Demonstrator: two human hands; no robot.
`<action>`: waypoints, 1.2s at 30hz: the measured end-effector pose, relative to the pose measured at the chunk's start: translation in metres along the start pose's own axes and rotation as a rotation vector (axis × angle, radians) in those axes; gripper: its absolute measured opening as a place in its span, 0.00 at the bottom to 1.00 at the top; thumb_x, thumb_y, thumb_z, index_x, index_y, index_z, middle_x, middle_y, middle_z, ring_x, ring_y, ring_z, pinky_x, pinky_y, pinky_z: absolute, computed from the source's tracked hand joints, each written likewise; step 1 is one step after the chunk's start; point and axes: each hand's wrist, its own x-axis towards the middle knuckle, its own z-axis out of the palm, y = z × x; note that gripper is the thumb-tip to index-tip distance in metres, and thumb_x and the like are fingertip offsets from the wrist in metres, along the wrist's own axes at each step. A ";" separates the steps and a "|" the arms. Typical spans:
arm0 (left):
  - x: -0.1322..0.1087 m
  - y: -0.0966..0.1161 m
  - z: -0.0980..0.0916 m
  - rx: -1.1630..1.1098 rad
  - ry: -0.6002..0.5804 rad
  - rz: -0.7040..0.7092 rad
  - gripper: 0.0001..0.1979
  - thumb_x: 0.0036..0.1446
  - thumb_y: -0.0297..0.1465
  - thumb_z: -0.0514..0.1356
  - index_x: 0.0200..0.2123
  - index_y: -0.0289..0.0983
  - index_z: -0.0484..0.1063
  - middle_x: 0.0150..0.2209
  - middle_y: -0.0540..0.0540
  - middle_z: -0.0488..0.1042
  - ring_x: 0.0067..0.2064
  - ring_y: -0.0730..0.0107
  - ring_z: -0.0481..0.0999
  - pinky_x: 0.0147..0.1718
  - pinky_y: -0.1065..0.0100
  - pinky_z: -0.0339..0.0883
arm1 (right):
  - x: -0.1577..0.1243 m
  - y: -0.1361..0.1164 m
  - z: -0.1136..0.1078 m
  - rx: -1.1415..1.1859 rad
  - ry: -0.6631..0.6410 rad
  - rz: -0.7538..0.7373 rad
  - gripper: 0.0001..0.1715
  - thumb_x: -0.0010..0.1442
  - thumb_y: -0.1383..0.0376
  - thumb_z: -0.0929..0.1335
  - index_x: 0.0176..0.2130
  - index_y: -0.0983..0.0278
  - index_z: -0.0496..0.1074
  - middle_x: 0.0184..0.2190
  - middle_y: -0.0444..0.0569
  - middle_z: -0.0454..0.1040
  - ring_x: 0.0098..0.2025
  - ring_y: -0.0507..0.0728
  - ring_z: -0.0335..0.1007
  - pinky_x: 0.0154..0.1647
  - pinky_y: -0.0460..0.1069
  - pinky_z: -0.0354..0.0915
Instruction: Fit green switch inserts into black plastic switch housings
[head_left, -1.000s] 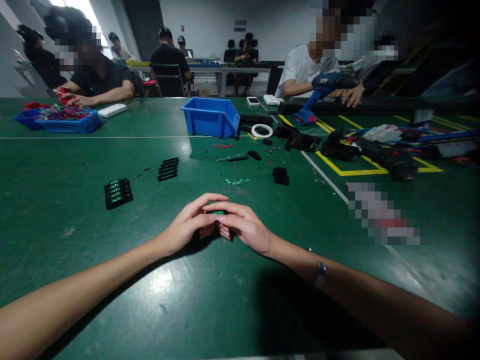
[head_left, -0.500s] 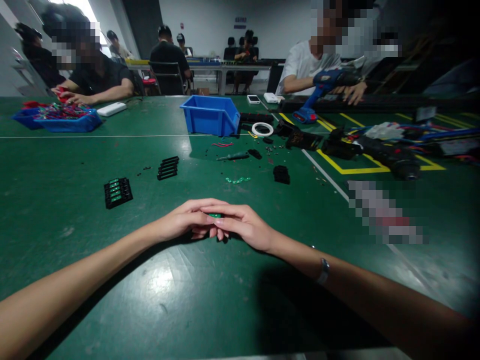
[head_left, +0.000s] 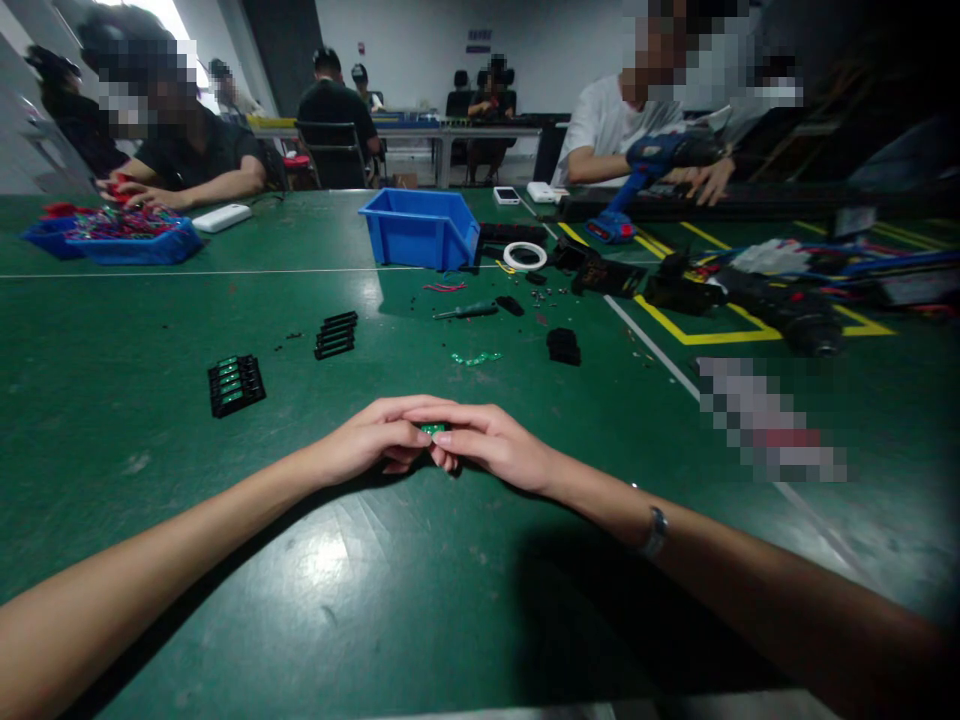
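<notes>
A small green circuit board (head_left: pixel 433 429) shows between my fingertips, just above the green table (head_left: pixel 420 610). My left hand (head_left: pixel 381 436) is closed on its left side, thumb against it. From the right, my right hand (head_left: pixel 495 446) grips it with thumb and fingers, its fingertips overlapping those of the left. The fingers hide most of the board. Ahead lies a row of small green boards (head_left: pixel 476 359). To the left are a black slotted frame holding green boards (head_left: pixel 236 384) and another black slotted frame (head_left: pixel 336 335). Black parts (head_left: pixel 563 346) sit to the right.
A blue bin (head_left: pixel 421 230) stands ahead, near a screwdriver (head_left: pixel 466 311) and a white ring (head_left: pixel 525 257). Black power drills (head_left: pixel 784 308) and cables lie right. Across the table, one person handles wires by blue trays (head_left: pixel 139 240); another sits behind a blue drill (head_left: pixel 637 185).
My hands have shifted slightly, and a little more of the green board shows between the thumbs. The fingers underneath have moved. The things on the table stay in place.
</notes>
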 end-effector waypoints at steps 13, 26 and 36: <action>0.000 -0.006 0.002 0.031 0.042 0.050 0.26 0.59 0.30 0.59 0.61 0.32 0.68 0.37 0.39 0.77 0.27 0.75 0.64 0.22 0.73 0.49 | 0.001 0.003 -0.001 0.007 -0.023 -0.003 0.24 0.68 0.64 0.66 0.60 0.68 0.73 0.31 0.47 0.75 0.31 0.51 0.68 0.33 0.47 0.62; 0.001 -0.008 0.005 -0.004 0.056 0.077 0.22 0.63 0.34 0.59 0.58 0.32 0.69 0.35 0.41 0.77 0.25 0.76 0.62 0.24 0.71 0.50 | 0.003 0.009 0.000 0.122 0.021 -0.016 0.23 0.66 0.64 0.67 0.59 0.67 0.72 0.28 0.44 0.72 0.26 0.50 0.65 0.27 0.46 0.62; -0.005 -0.017 0.034 0.274 0.357 0.222 0.26 0.69 0.40 0.56 0.66 0.37 0.63 0.33 0.49 0.71 0.29 0.75 0.66 0.26 0.74 0.60 | 0.002 0.017 0.003 0.243 0.210 -0.039 0.15 0.66 0.57 0.69 0.49 0.63 0.68 0.26 0.41 0.69 0.25 0.50 0.64 0.23 0.44 0.56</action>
